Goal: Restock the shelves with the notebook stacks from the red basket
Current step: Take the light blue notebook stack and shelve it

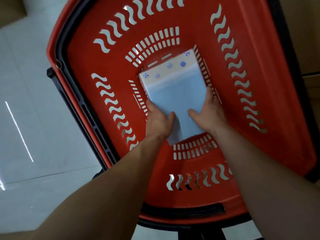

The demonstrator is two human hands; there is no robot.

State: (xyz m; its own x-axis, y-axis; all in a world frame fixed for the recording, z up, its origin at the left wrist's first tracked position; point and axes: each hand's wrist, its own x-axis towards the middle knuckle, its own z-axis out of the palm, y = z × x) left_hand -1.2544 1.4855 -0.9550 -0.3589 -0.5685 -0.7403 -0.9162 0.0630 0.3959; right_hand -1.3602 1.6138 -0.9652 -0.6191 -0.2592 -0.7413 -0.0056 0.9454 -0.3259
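A stack of pale blue notebooks (pixel 176 89) with small blue patterns along its far white edge lies at the bottom of the red basket (pixel 259 84). My left hand (pixel 158 121) grips the stack's left side, thumb on the top cover. My right hand (pixel 208 115) grips its right side, thumb on top and fingers down along the edge. Both forearms reach down into the basket from the bottom of the view. No shelf is in view.
The basket has slotted red walls and a black handle (pixel 76 104) folded along its left rim. It stands on a glossy pale tiled floor (pixel 26 118). Brown cardboard boxes (pixel 304 40) stand at the right edge and at the top left corner.
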